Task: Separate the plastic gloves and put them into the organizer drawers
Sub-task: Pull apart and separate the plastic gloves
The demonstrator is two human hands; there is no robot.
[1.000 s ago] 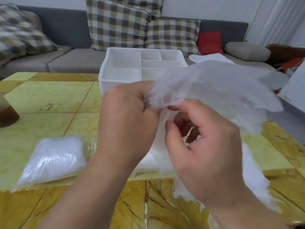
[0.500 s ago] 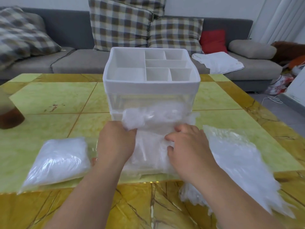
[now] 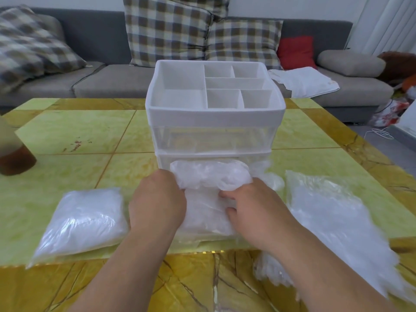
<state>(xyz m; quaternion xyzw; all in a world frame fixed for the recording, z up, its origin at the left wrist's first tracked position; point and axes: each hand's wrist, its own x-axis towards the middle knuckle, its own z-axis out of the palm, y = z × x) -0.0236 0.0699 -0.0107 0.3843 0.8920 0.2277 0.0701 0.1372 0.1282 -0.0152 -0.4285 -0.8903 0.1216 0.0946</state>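
The plastic glove wad (image 3: 210, 176) lay at twelve o'clock of both hands. The left hand (image 3: 157, 201) and right hand (image 3: 255, 207) gripped it, fingers curled.

The organizer (image 3: 213, 119) has a matt, opaque white plastic top tray over drawers of smooth, clear plastic. The wad of gloves (image 3: 209, 176) at its lower drawer is thin, crinkled, translucent plastic film with a faint sheen. The bag (image 3: 83, 219) on the left is glossy clear plastic over a milky white filling, and the loose heap (image 3: 333, 221) on the right is the same wrinkled film. The table (image 3: 78, 131) looks polished and marbled like stone, while the sofa (image 3: 112, 79), checked cushions (image 3: 166, 30) and white towel (image 3: 304, 81) are soft matt cloth.
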